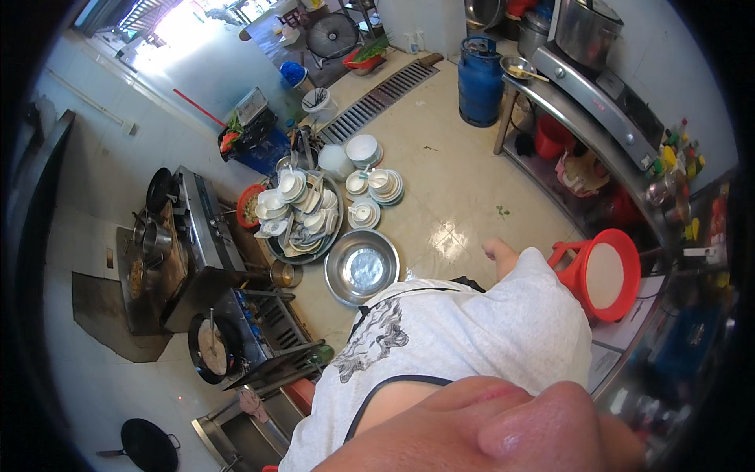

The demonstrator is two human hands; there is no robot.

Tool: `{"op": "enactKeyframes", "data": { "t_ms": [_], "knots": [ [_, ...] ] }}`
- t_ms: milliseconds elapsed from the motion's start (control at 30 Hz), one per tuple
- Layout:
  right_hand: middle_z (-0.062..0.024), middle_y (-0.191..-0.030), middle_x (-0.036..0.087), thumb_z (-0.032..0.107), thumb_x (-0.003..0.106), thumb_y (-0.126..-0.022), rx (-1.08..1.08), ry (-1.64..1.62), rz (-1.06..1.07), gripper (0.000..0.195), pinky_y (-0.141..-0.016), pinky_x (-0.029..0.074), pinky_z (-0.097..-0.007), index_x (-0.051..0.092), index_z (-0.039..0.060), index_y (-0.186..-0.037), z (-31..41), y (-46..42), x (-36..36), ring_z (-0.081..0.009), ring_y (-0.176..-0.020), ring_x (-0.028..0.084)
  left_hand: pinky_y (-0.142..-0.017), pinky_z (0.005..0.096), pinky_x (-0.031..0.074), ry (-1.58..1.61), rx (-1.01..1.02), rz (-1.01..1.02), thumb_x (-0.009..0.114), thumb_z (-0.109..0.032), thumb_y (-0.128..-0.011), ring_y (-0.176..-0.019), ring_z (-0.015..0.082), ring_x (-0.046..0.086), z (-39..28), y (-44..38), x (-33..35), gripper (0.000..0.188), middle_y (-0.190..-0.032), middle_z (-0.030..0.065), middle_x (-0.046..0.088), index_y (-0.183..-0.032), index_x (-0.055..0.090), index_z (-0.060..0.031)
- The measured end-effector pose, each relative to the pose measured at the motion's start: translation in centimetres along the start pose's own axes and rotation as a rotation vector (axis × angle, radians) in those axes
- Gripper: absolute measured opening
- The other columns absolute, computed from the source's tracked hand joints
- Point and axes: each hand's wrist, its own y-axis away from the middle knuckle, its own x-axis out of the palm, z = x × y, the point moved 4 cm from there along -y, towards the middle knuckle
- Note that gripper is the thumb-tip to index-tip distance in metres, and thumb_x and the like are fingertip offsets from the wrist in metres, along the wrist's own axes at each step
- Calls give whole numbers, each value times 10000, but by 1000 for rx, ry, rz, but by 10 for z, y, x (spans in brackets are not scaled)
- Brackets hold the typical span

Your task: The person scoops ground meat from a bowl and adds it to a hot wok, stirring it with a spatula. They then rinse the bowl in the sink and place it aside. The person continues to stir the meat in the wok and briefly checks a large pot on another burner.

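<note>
My right hand [494, 251] hangs over the tiled floor beside my pale shirt; its fingers look curled, but whether they hold anything cannot be made out. My left hand is out of view. Before me on the floor stands a wide stainless steel basin [335, 283]. Touching or close behind it, a large round tub [338, 231] is heaped with white bowls, plates and spoons [307, 206]. Stacked bowls and plates [386, 186] stand on the floor beside the tub, with a white bowl stack [363, 150] farther back.
A floor drain grate [377, 100] lies beyond the dishes. A blue gas cylinder [481, 82] stands near the steel worktable [566, 112]. A red plastic colander or container [630, 283] is at right. At left are a steel stove [206, 218] and a wok [227, 369].
</note>
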Motion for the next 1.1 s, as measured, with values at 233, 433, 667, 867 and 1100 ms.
{"op": "enactKeyframes", "data": {
  "t_ms": [233, 433, 667, 867, 1100],
  "knots": [
    [-76, -751, 636, 240, 568, -863, -271, -88, 92, 259, -484, 482, -340, 684, 67, -1017, 92, 39, 21, -173, -555, 564, -488, 329, 378, 13, -25, 19, 528, -294, -908, -540, 174, 524, -1, -2, 2, 241, -703, 55, 588, -799, 605, -94],
    [-113, -643, 603, 189, 532, -870, -159, 68, -7, 208, -459, 466, -378, 660, 28, -841, 38, 25, 9, -225, -496, 549, -471, 319, 367, -6, 9, 36, 533, -284, -903, -538, 163, 519, -15, -20, -9, 218, -703, 41, 581, -809, 600, -99],
    [-124, -599, 571, 171, 485, -895, 2, 50, 51, 248, -439, 449, -405, 611, 7, -759, -56, 3, 26, -243, -496, 547, -450, 308, 354, -42, 81, 87, 538, -271, -897, -535, 150, 512, -21, -49, -10, 192, -703, 26, 573, -820, 595, -105],
    [-86, -695, 581, 205, 509, -908, -26, 177, 122, 231, -448, 441, -368, 635, 52, -1027, -56, 41, 12, -198, -533, 526, -433, 298, 343, -151, 164, 166, 543, -260, -893, -532, 139, 507, 55, -56, 51, 170, -703, 12, 566, -830, 589, -110],
    [-119, -919, 679, 283, 555, -916, 83, 296, 147, 437, -572, 511, -335, 594, 47, -1281, 17, 122, -9, -181, -662, 601, -433, 269, 335, 471, -244, 37, 590, -260, -884, -540, 117, 503, 106, -41, 116, 153, -720, 5, 563, -878, 593, -107]
  ]
}}
